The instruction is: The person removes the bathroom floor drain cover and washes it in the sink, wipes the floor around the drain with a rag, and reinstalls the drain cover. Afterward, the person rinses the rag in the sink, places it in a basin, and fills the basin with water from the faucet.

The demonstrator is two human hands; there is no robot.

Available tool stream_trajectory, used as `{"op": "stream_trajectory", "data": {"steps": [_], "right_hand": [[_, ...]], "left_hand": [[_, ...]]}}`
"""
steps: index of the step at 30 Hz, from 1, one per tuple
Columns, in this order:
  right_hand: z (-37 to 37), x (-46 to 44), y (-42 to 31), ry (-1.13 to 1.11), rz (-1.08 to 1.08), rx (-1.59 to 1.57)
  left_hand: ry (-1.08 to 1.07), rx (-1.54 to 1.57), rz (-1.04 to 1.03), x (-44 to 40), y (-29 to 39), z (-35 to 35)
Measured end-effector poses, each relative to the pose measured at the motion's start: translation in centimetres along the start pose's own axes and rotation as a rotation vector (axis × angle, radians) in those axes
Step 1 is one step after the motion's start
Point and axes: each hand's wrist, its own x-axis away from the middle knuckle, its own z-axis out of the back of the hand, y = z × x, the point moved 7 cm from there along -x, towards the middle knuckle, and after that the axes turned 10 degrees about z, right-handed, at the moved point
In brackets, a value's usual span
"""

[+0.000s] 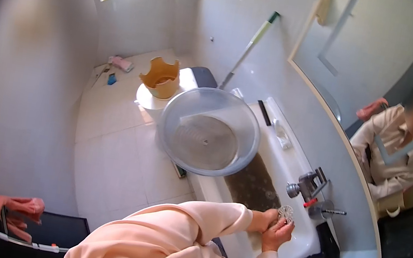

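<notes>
Both hands are together over the near end of a white sink (307, 228) holding murky brown water (254, 186). A small round, pale, slotted disc (286, 213), like a drain strainer, is held between them. My left hand (267, 219) has its fingers closed against the disc's left side. My right hand (277, 236) pinches the disc from below and the right. A large translucent basin (208, 132) rests across the far part of the sink, a little water in its bottom. The metal tap (307, 187) is just beyond the hands.
A yellow scalloped bucket (161, 78) stands on a white lid behind the basin. A green-and-white pole (254, 41) leans on the wall. The mirror (336, 69) at right reflects a person. A black object (329, 245) lies by the sink's corner, a pink cloth (23, 210) lower left.
</notes>
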Motion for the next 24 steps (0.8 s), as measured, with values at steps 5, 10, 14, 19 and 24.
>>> {"op": "stream_trajectory", "data": {"steps": [5, 10, 14, 19, 24], "right_hand": [[0.2, -1.0, -0.6, -0.012, -0.05, -0.043], [-0.5, -1.1, 1.0, -0.012, -0.046, -0.12], [-0.7, -0.8, 2.0, -0.02, -0.077, -0.161], [-0.8, -0.2, 2.4, -0.021, -0.075, -0.11], [-0.1, 0.3, 2.4, 0.021, -0.155, -0.179]], "left_hand": [[0.109, -0.119, -0.05, -2.4, 0.2, 1.7], [0.229, -0.17, -0.065, 0.3, 0.3, 0.3], [0.328, -0.416, -0.235, -4.7, 1.0, 3.1], [0.46, -0.673, -0.273, -0.5, 1.3, 1.0], [0.202, -0.457, -0.216, -6.9, -0.4, 3.2]]}}
